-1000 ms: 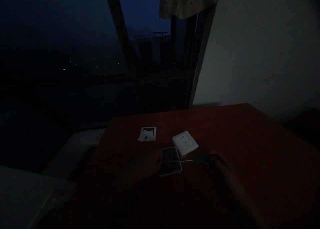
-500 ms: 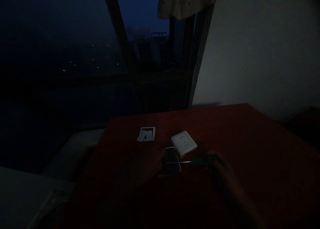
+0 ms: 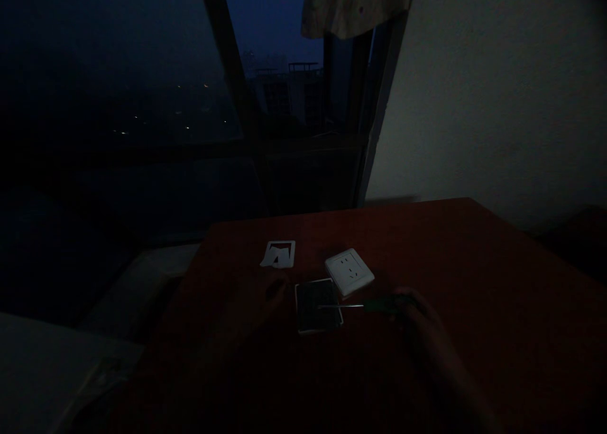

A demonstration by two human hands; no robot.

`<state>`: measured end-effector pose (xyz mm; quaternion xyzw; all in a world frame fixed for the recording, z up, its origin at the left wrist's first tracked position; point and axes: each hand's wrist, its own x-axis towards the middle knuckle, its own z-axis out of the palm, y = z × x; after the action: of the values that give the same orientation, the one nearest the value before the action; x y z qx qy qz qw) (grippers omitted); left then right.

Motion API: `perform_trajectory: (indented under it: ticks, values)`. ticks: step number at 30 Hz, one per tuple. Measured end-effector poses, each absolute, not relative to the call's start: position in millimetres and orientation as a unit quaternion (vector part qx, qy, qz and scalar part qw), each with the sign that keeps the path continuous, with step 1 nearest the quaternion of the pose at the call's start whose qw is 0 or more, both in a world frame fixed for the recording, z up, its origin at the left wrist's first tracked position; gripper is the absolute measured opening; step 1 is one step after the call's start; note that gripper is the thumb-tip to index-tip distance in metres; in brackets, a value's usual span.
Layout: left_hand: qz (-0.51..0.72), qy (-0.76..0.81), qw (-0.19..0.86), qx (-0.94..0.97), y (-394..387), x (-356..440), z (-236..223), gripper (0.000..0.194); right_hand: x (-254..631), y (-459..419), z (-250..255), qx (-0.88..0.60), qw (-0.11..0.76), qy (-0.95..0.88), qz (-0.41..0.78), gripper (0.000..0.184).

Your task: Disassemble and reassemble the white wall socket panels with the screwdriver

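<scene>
Green screwdriver (image 3: 377, 304) in right hand (image 3: 418, 310) | left hand (image 3: 260, 295) just slid off dark-backed plate (image 3: 315, 307), can't tell its grip, too dark | so plate's probably unbraced now

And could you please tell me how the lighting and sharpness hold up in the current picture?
Head view: very dim overall, bluish sky outside; head view: the white socket stands out, its slots readable; head view: the left hand nearly melts into the dark table, finger detail lost; head view: a faint gleam marks the shaft of the screwdriver.
</scene>
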<state>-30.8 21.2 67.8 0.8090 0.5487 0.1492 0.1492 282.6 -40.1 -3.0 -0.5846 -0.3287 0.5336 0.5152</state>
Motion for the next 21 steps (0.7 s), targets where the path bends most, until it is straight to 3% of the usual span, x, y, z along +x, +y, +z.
perform_trajectory:
  ticks: [8, 21]
  values:
    - [0.16, 0.667, 0.157, 0.711, 6.6, -95.2, 30.4, 0.023, 283.2, -39.9, -4.0, -0.584, 0.512, -0.33, 0.537, 0.027]
    - [0.154, 0.659, 0.139, 0.723, 2.9, -120.7, 7.8, 0.032, 285.8, -39.8, -4.8, -0.601, 0.498, -0.323, 0.535, 0.031]
